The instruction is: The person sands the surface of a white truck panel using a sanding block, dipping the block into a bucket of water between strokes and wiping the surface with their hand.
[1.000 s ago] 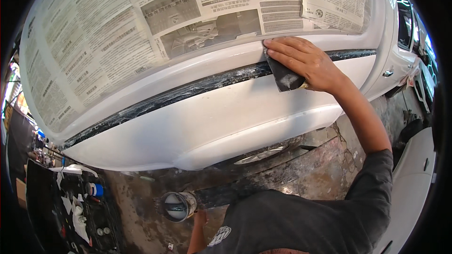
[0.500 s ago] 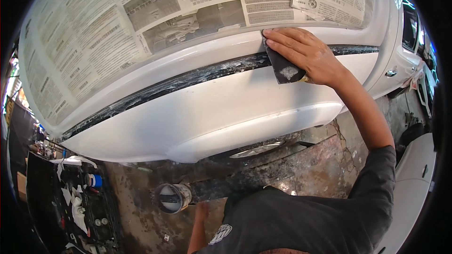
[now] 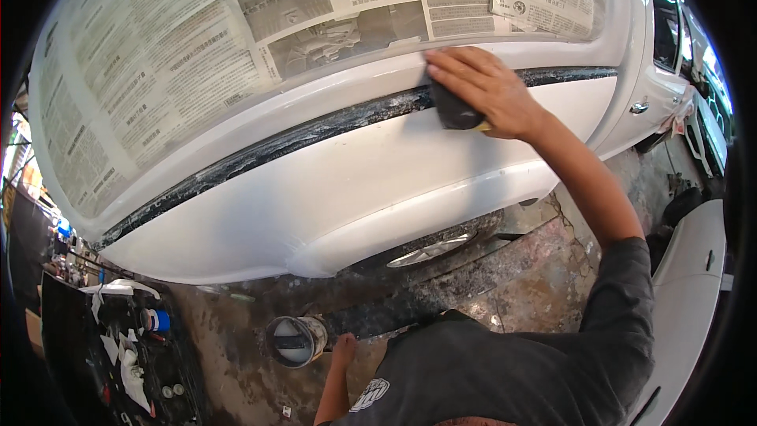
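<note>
My right hand [image 3: 485,87] presses a dark sanding pad [image 3: 453,114], with a bit of yellow at its edge, onto the white car body panel [image 3: 378,158]. The pad lies across a dark, scuffed strip [image 3: 315,130] just under the window area, which is masked with newspaper [image 3: 173,63]; the hand is blurred at the fingertips. Down at the lower middle, my left hand [image 3: 344,347] hangs beside a bucket [image 3: 296,339] of cloudy liquid; whether it holds anything is too small to make out.
A black tray-like part [image 3: 95,355] with rags, a blue can [image 3: 155,319] and small items stands at lower left. A wheel [image 3: 430,248] shows below the panel. Another white car part [image 3: 690,276] is at right, over a stained concrete floor [image 3: 583,213].
My right hand and the pad sit slightly higher and further left in the picture, and the whole view has shifted a little. The left hand stays low by the bucket.
</note>
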Motion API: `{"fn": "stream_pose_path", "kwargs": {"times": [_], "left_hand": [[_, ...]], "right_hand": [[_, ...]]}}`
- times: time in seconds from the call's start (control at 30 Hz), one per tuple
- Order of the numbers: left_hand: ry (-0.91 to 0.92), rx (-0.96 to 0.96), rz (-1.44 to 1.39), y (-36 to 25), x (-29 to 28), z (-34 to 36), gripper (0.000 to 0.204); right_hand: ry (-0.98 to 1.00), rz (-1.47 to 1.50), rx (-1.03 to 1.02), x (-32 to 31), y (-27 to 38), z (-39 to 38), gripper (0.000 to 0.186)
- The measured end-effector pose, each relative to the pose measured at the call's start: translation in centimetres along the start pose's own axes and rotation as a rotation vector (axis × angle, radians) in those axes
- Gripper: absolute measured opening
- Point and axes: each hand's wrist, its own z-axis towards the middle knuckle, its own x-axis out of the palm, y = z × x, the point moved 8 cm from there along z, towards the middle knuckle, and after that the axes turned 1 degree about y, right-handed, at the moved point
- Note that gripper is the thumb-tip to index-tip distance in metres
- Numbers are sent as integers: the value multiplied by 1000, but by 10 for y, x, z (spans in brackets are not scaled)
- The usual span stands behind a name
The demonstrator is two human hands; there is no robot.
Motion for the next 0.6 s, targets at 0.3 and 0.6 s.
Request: {"fn": "stream_pose_path", "kwargs": {"times": [0.3,0.6], "left_hand": [[78,-120,-286,11,17,16,32],[-135,439,-153,-234,-38,-47,29]], "right_hand": [[17,-26,-65,11,52,65,79],[-68,24,-128,19,71,85,68]]}}
